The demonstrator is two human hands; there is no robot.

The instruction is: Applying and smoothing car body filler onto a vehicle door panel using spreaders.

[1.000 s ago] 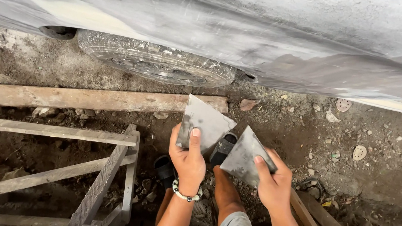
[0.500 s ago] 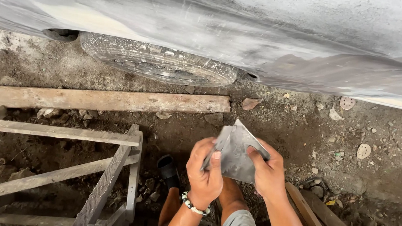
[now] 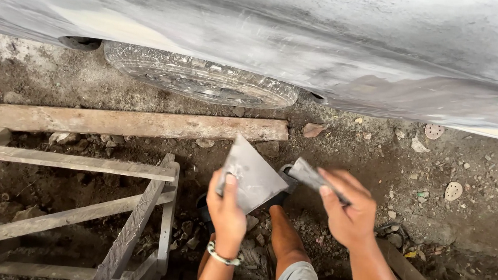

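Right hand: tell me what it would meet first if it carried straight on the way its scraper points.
The right hand holds a small scraper pointing up-left. Straight on, it would most likely first meet the wide grey blade held by the left hand. Their edges look close, though the depth between them is unclear.

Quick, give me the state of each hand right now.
Left hand: closed on a flat grey spreader blade.
Right hand: closed on a second, smaller spreader.
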